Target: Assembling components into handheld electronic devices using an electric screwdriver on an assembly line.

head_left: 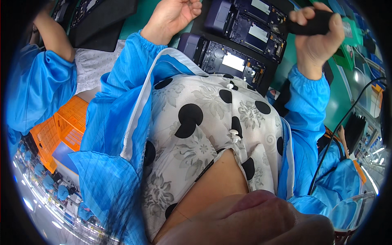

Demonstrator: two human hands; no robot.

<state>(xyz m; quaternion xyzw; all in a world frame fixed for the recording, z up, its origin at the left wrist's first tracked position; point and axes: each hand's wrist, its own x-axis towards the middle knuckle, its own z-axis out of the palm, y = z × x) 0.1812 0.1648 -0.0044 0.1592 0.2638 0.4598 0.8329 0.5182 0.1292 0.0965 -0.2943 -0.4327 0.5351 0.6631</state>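
My left hand (175,17) is at the top edge with its fingers curled in. A tiny glint shows at the fingertips, too small to name. To its right lie several opened dark purple device housings with circuit boards and white labels. The nearest housing (210,61) sits close to my body, and another housing (241,30) lies beyond it. My right hand (320,41) is wrapped round a thick black handle-shaped object (310,22), slightly blurred. Its left end points toward the right side of the housings; its tip cannot be made out.
A black mat (263,65) lies under the housings on a green work surface (288,67). Green equipment (353,32) stands at the right, near a hanging black cable (347,118). At left are a co-worker's blue sleeve (45,77), a black panel (102,30) and an orange basket (67,118).
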